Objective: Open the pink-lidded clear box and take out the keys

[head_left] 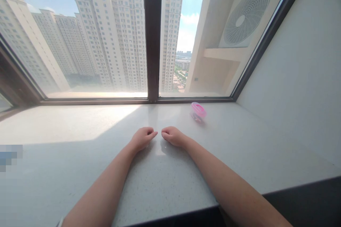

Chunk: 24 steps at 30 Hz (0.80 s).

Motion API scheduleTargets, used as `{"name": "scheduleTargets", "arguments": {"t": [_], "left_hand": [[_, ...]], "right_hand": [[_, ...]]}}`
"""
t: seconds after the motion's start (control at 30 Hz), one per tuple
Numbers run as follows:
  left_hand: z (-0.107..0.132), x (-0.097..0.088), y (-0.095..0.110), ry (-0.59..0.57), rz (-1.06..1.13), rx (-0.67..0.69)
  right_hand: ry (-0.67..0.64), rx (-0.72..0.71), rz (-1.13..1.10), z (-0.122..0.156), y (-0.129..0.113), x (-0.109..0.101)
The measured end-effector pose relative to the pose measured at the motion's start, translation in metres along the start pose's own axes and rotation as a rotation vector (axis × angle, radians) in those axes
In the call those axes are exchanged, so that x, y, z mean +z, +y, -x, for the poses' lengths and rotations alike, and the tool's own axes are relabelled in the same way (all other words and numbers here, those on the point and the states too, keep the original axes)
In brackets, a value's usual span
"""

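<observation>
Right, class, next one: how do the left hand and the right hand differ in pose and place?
The left hand has its thumb poking out past its curled fingers, while the right hand has its thumb tucked in close. The left hand is nearer the sunlit patch, the right hand nearer the pink object. Both are bare, with no object visible in either, and face each other with a small gap between.
</observation>
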<state>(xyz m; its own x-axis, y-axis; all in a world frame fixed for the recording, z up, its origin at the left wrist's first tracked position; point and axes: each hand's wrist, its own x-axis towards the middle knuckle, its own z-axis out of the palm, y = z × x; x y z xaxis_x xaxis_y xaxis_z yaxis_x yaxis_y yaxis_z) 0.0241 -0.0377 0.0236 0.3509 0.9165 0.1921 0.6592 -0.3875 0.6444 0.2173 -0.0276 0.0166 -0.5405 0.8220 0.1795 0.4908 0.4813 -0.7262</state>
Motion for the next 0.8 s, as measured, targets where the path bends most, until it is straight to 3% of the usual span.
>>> {"name": "scheduleTargets", "arguments": {"t": [0.37,0.8], "left_hand": [[-0.0025,0.0014,-0.0025,-0.015,-0.026,-0.016],[-0.0016,0.0009,-0.0042,-0.028,0.003,-0.006]], "right_hand": [[0.06,-0.013,0.172,-0.0023,-0.0026,0.0083],[0.034,-0.013,0.061,-0.0018,0.0001,0.0026]]}}
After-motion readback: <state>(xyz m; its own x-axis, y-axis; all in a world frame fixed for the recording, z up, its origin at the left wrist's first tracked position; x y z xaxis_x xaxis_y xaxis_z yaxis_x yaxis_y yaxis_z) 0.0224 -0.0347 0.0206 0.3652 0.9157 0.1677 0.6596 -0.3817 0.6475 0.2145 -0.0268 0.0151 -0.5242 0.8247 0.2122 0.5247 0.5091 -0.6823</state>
